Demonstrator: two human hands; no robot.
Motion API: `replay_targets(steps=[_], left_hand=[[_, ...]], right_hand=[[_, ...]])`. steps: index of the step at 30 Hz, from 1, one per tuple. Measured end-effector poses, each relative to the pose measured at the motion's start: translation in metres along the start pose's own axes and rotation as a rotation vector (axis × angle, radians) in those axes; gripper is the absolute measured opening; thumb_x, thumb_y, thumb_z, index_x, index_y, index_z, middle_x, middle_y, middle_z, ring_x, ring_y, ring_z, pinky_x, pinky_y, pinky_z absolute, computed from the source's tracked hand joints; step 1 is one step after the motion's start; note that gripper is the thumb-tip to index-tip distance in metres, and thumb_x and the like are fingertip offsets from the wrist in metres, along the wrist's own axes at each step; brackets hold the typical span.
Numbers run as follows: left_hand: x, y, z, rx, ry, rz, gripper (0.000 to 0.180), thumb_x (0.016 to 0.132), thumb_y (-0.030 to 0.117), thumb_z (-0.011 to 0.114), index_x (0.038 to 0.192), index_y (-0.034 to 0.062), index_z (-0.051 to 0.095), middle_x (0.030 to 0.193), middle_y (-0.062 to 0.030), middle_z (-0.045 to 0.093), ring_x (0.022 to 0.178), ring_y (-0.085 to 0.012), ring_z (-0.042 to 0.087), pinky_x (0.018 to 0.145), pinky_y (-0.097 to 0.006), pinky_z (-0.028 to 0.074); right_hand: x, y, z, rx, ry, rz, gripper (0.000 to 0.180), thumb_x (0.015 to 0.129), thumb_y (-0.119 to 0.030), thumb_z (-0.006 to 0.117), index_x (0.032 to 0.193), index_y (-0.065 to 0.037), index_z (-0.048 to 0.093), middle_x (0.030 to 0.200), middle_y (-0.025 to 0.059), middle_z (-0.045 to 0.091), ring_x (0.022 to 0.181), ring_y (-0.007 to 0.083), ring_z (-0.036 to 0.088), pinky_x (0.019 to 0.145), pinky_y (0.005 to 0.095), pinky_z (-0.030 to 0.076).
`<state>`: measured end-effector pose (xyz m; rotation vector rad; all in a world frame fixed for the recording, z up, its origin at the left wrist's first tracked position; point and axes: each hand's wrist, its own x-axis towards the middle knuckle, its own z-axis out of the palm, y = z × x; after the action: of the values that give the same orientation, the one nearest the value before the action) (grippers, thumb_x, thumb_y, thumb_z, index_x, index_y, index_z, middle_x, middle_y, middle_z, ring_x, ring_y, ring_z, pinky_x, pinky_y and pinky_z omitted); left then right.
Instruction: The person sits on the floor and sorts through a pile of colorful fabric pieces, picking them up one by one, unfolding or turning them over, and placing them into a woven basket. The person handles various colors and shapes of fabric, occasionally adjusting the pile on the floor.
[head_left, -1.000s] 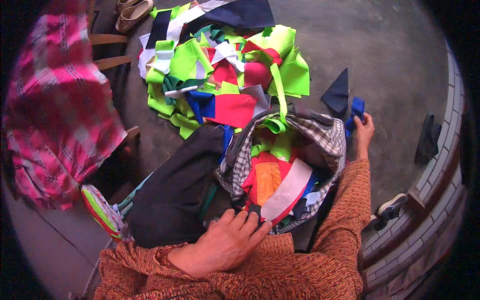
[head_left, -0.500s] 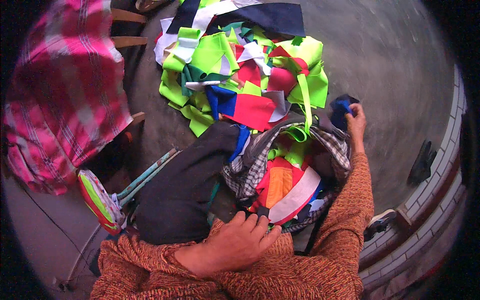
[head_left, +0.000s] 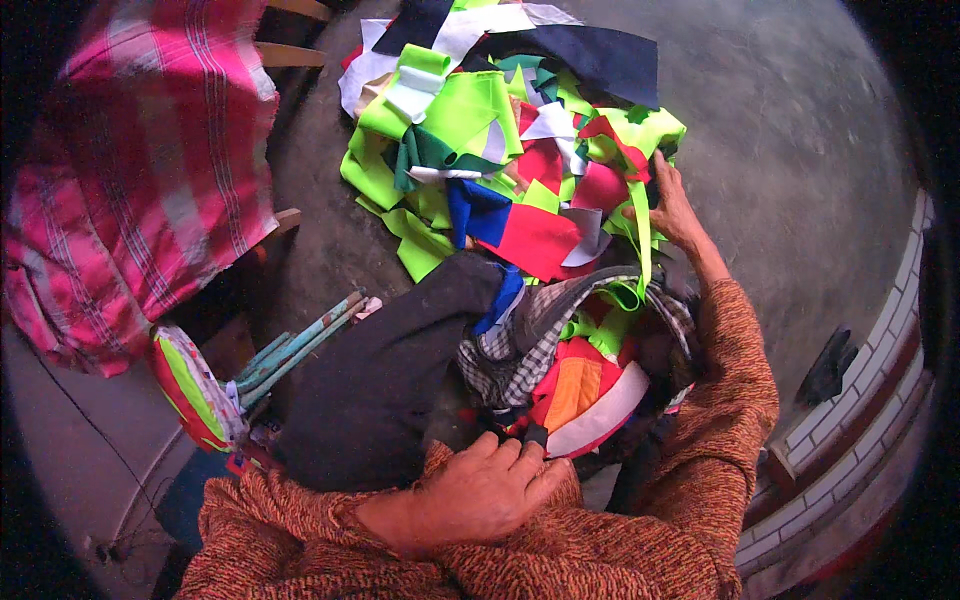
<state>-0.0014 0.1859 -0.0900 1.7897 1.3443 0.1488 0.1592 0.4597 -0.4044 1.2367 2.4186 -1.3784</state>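
A heap of fabric scraps (head_left: 520, 150) in neon yellow-green, red, white, green and navy lies on the floor ahead of me. At its right edge is my right hand (head_left: 680, 210), thumb and fingers apart around the neon cloth. A long neon strip (head_left: 643, 235) hangs from the heap toward a checked cloth bag (head_left: 500, 365) between my legs. Red, orange and white cloth pieces (head_left: 580, 385) fill the bag's mouth. My left hand (head_left: 490, 490) lies flat on my lap by the bag's near edge, fingers stretched out, with nothing visibly gripped.
A pink checked cloth (head_left: 150, 190) drapes over wooden furniture at the left. Near my left leg stand pale blue-green bars (head_left: 300, 345) and a bundle of coloured cloth (head_left: 190, 390). A dark object (head_left: 828, 368) lies by the white brick-patterned edge (head_left: 870, 370) at right.
My right hand has moved from beside the bag up to the heap's right edge. The dark blue cloth it held is no longer in sight. My left hand stays put.
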Motion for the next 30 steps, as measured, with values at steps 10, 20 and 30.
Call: replay_targets(steps=[10,20,30], left_hand=[[-0.004,-0.014,-0.005,-0.016,0.141,0.007,0.034,0.076,0.022,0.047,0.105,0.0059,0.056,0.084,-0.0066,0.054,0.07,-0.0169,0.05,0.061,-0.03,0.037],[-0.017,0.01,-0.01,-0.115,0.093,0.102,0.041,0.075,0.02,0.048,0.114,0.0061,0.05,0.091,-0.0072,0.055,0.078,-0.0198,0.054,0.065,-0.034,0.041],[-0.021,0.006,0.007,0.181,0.202,0.071,0.033,0.072,0.025,0.06,0.098,0.0051,0.053,0.079,-0.0093,0.057,0.066,-0.0246,0.058,0.054,-0.038,0.044]], right_hand=[[0.039,-0.026,0.044,-0.723,-0.005,0.047,0.054,0.08,-0.016,0.05,0.13,-0.028,0.033,0.124,0.0182,0.037,0.09,0.0434,0.048,0.068,0.0493,0.051],[0.017,-0.092,0.014,0.134,0.065,-0.283,0.029,0.065,0.005,0.053,0.091,-0.006,0.057,0.085,0.0111,0.059,0.082,0.0296,0.06,0.07,0.0316,0.046],[-0.1,-0.245,-0.055,-0.031,0.397,-0.439,0.014,0.066,0.006,0.056,0.075,-0.003,0.051,0.074,0.0114,0.049,0.066,0.027,0.053,0.06,0.0276,0.043]])
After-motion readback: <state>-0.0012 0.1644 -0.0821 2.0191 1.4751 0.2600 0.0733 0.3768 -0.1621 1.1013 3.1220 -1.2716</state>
